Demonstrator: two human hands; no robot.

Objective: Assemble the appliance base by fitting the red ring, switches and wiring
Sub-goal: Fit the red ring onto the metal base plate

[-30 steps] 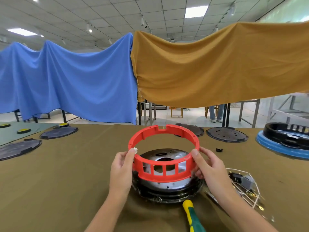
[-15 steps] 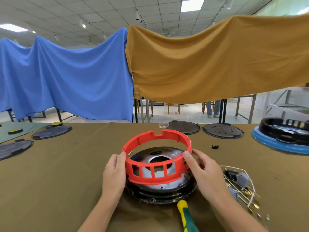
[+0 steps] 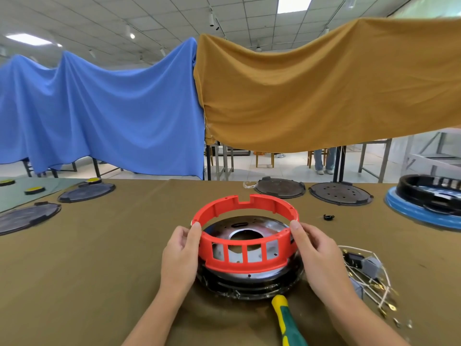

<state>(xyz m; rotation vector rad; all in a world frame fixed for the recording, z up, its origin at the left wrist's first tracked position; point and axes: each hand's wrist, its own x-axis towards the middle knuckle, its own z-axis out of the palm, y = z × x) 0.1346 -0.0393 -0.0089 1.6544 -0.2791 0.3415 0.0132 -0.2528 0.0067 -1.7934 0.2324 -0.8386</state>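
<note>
The red ring (image 3: 245, 248) looks like matt moulded plastic. Inside it the base (image 3: 249, 280) shows a shiny metal plate over glossy black plastic. Olive cloth (image 3: 99, 258), soft and matt, covers the table. The screwdriver handle (image 3: 287, 320) is smooth yellow-green plastic.

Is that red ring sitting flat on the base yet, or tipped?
Tipped. The red ring has its near edge down on the base; its far edge rides higher.

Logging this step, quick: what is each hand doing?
Left hand: grips the red ring.
Right hand: grips the ring's other side.
</note>
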